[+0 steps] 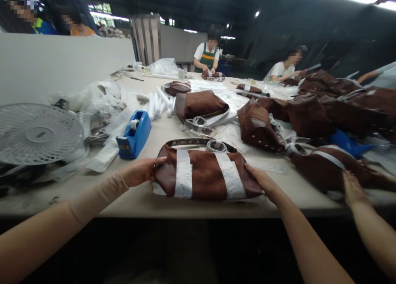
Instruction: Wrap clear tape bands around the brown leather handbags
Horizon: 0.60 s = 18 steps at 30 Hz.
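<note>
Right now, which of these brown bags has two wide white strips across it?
The brown bag nearest you, between your left hand and right hand. The bag to its right has only one thin strip.

Blue tape dispenser near white desk fan; white tubes beyond.

Desk fan clipped left, brown bags clipped right
</note>
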Tool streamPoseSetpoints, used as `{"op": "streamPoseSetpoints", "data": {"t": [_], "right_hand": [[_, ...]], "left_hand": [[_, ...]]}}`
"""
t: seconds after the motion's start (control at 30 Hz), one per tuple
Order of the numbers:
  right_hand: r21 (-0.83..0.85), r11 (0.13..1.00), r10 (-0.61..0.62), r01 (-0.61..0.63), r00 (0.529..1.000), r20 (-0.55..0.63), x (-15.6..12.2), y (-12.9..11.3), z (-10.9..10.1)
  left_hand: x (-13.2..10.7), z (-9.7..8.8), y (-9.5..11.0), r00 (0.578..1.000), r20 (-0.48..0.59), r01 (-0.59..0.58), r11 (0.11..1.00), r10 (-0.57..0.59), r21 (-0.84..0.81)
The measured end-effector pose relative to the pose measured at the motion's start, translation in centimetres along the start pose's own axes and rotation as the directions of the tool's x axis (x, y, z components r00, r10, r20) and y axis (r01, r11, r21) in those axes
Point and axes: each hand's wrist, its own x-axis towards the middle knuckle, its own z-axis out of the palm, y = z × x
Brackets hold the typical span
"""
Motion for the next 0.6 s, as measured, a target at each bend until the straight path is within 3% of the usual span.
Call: {"op": "streamPoseSetpoints", "data": {"t": [0.1, 0.23, 0.43, 0.6], "right_hand": [[0.079, 0.997, 0.026, -0.024, 0.999, -0.029, -0.5, -0.2, -0.2], [0.240, 0.970, -0.028, 0.032, 0.999, -0.021, -2.1, 0.4, -0.5], [0.392, 0.897, -0.188, 0.204, 0.979, -0.078, -4.9, 1.6, 0.0], [0.472, 0.821, -0.326, 0.322, 0.942, -0.075, -7.4, 0.4, 0.2]], "left_hand": [[0.0, 1.5, 0.1, 1.000, 0.008, -0.014, 0.988, 0.016, -0.154], [-0.4, 3.0, -0.9, 0.997, -0.074, 0.018, 0.967, -0.038, -0.255], [-1.1, 2.5, -2.4, 0.994, -0.111, -0.039, 0.965, 0.011, -0.258], [-3.8, 2.9, -1.9, 0.986, -0.166, -0.076, 0.956, 0.029, -0.284]]}}
